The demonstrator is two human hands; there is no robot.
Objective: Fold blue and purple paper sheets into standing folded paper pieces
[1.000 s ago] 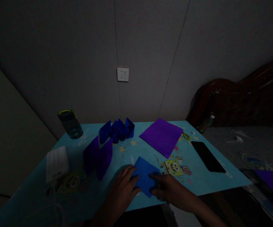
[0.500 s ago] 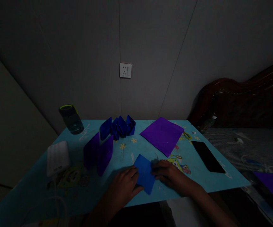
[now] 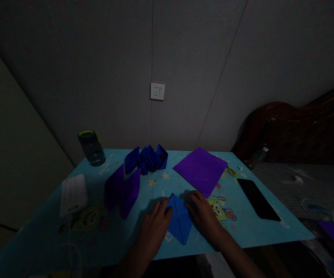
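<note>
A folded sheet of blue paper [image 3: 181, 223] lies on the table, diamond-shaped, with a crease line running down its middle. My left hand [image 3: 156, 219] grips its upper left edge, thumb and fingers close together on the paper. At the upper right edge, the bent fingers of my right hand [image 3: 201, 211] press on the paper and hold it. Beyond my left hand stand folded purple paper pieces [image 3: 130, 193]. Dark blue folded paper pieces [image 3: 152, 159] stand in a row behind them. A flat stack of purple paper [image 3: 201, 170] lies past my right hand.
A white power bank [image 3: 74, 195] with a cable and a dark water bottle [image 3: 92, 148] are at the left. On the right lie a black phone [image 3: 258, 199] and yellow-handled scissors [image 3: 231, 171]. The patterned blue table [image 3: 259, 233] meets a grey wall; a bed is beyond its right side.
The blue paper now shows a centre crease where a plain face showed before. Both hands have shifted to its upper edges. The whole view has moved slightly.
</note>
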